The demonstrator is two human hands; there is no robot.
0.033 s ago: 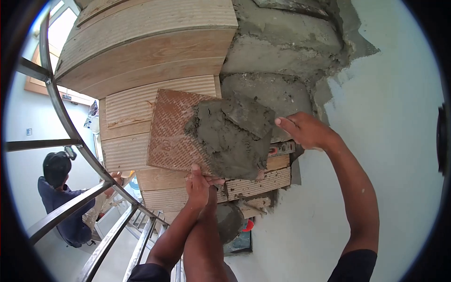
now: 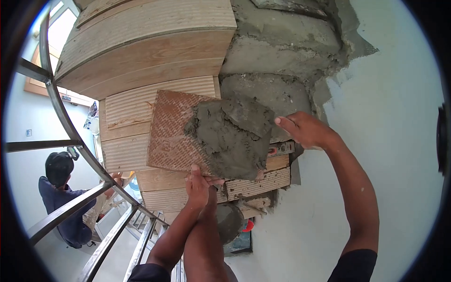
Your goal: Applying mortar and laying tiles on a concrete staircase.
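Observation:
A reddish-brown tile point(image 2: 171, 134) lies with its ridged back up. Wet grey mortar point(image 2: 230, 150) is heaped over its right half. My left hand point(image 2: 197, 187) grips the near edge, thumb on top and fingers underneath. At the right, my right hand point(image 2: 305, 131) is closed around what seems to be a trowel's handle, mostly hidden by the hand. The mortar-smeared trowel blade point(image 2: 246, 117) rests flat on the heap.
Wood-look stair tiles point(image 2: 141, 51) climb ahead, beside bare mortared steps point(image 2: 282, 51). A spirit level point(image 2: 282, 149) lies right of the tile. Below is a mortar bucket point(image 2: 229, 223). A metal railing point(image 2: 66, 122) runs along the left; a person point(image 2: 66, 202) sits beyond it.
The person beyond the railing has shifted their head slightly to the right. My hands, the tile and the trowel look the same.

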